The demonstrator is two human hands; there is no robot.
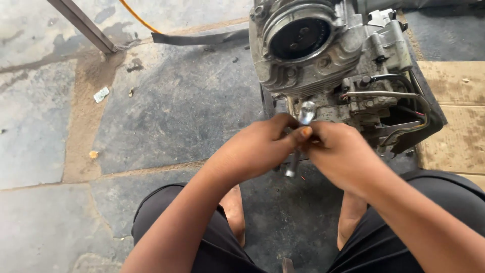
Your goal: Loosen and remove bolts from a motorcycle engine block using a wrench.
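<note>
My left hand (257, 146) and my right hand (341, 151) meet in front of me, both closed around a short silver metal tool (306, 112) like a socket wrench. Its rounded head sticks up above my fingers and its shaft (291, 167) pokes out below them. Just beyond the hands sits a grey motorcycle engine (323, 55) with a round opening (300, 38) on its finned cylinder head. The tool's head is close to the engine's lower front; I cannot tell whether it touches.
The engine rests on a dark slab (429, 108) on a stained stone floor (177, 106). Cardboard (457, 116) lies at the right. A metal bar (83, 25), an orange hose (139, 17) and a dark strip (197, 38) lie at the back left. My knees (156, 212) frame the bottom.
</note>
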